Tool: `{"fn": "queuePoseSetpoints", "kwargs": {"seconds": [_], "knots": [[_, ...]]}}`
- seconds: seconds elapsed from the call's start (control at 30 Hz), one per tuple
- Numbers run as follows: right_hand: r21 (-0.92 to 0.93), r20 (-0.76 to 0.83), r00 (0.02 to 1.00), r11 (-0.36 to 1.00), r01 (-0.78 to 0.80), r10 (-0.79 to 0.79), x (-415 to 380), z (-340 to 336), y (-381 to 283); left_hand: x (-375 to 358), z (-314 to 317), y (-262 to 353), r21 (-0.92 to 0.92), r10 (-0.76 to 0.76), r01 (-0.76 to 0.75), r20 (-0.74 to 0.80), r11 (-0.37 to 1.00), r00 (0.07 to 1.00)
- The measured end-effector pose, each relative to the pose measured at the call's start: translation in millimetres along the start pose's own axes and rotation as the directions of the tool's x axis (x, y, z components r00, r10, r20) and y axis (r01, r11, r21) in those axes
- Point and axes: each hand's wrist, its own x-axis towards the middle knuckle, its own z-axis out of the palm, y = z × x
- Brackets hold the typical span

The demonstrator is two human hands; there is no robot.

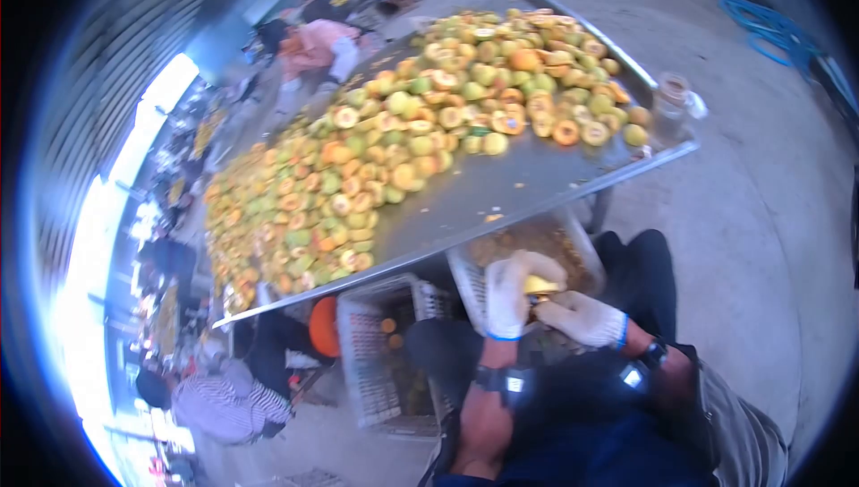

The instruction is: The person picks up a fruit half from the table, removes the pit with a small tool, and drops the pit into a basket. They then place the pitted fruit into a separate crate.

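My left hand (512, 294), in a white knit glove with a blue cuff, is closed round a yellow piece of peach (540, 286). My right hand (586, 319), gloved the same way, is closed with its fingertips against the lower side of the fruit. A small dark and shiny thing shows between the hands, too blurred to name. Both hands are over a white plastic crate (467, 279) with brown bits in it, between my knees. Beyond them stands a metal table (447, 209) heaped with halved and whole peaches (420, 142).
A second white crate (358, 362) stands left, with a few fruit pieces inside. A clear jar (671, 98) sits at the table's right corner. Co-workers sit along the table, one in a striped top (228, 402), one in pink (318, 44). A blue hose (761, 26) lies on the floor.
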Motion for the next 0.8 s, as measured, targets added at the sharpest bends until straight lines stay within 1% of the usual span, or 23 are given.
{"fn": "queuePoseSetpoints", "kwargs": {"seconds": [0.03,0.1,0.17,0.23,0.27,0.33,0.37,0.4,0.43,0.47,0.5,0.57,0.6,0.63,0.67,0.7,0.73,0.77,0.8], "knots": [[0.066,0.023,0.996,0.994,-0.091,0.089,-3,-1,-8,1,2,1,0.01,-0.016,0.017,-0.019,1.0,1.0],[0.089,0.084,0.984,0.982,-0.164,0.156,-1,-5,-7,0,-2,2,0.067,-0.082,0.081,0.005,0.994,0.997],[0.096,0.138,0.978,0.98,-0.172,0.158,-1,-7,-2,-3,-8,-12,-0.015,-0.083,0.084,0.062,0.996,0.995],[0.291,0.237,0.956,0.926,-0.24,0.174,0,-11,0,-3,-9,-19,-0.097,-0.081,0.09,0.094,0.991,0.992],[0.324,0.269,0.951,0.916,-0.236,0.15,-1,-11,-2,-5,-6,-22,-0.092,-0.074,0.081,0.078,0.992,0.994],[0.33,0.3,0.946,0.917,-0.225,0.124,0,-14,-1,-7,2,-26,-0.368,-0.092,0.075,-0.029,0.927,0.995],[0.347,0.325,0.941,0.913,-0.214,0.097,3,-15,0,-6,4,-27,-0.361,-0.08,0.06,-0.041,0.931,0.996],[0.36,0.286,0.957,0.921,-0.151,0.045,5,-14,4,-8,8,-28,-0.429,-0.179,0.113,-0.115,0.896,0.977],[0.352,0.297,0.954,0.923,-0.153,0.044,8,-15,7,-8,7,-28,-0.5,-0.278,0.157,-0.177,0.851,0.944],[0.417,0.312,0.95,0.898,-0.141,0.004,11,-17,11,-7,4,-29,-0.534,-0.288,0.17,-0.146,0.828,0.946],[0.483,0.321,0.947,0.865,-0.133,-0.034,13,-19,16,-6,3,-26,-0.535,-0.289,0.167,-0.151,0.828,0.945],[0.526,0.304,0.952,0.836,-0.154,-0.016,18,-17,25,-2,4,-25,-0.66,-0.444,0.177,-0.261,0.73,0.857],[0.551,0.258,0.965,0.829,-0.099,-0.056,19,-12,24,-1,-3,-32,-0.697,-0.496,0.189,-0.27,0.692,0.825],[0.571,0.2,0.975,0.82,-0.038,-0.094,19,-14,27,0,-3,-31,-0.678,-0.413,0.098,-0.321,0.729,0.852],[0.671,0.335,0.931,0.73,-0.129,-0.143,27,-23,37,3,-4,-30,-0.684,-0.393,0.034,-0.378,0.729,0.838],[0.563,0.118,0.993,0.825,-0.048,-0.023,27,-18,32,5,-11,-34,-0.704,-0.429,0.016,-0.416,0.71,0.802],[0.364,0.079,0.996,0.929,-0.066,0.04,34,-23,28,1,-19,-47,-0.666,-0.323,-0.054,-0.428,0.744,0.844],[0.147,0.038,0.995,0.984,-0.098,0.093,39,-28,25,0,-36,-56,-0.671,-0.309,-0.043,-0.395,0.74,0.865],[0.15,0.027,0.995,0.984,-0.099,0.096,36,-29,26,-3,-43,-54,-0.686,-0.33,-0.052,-0.414,0.726,0.848]]}}
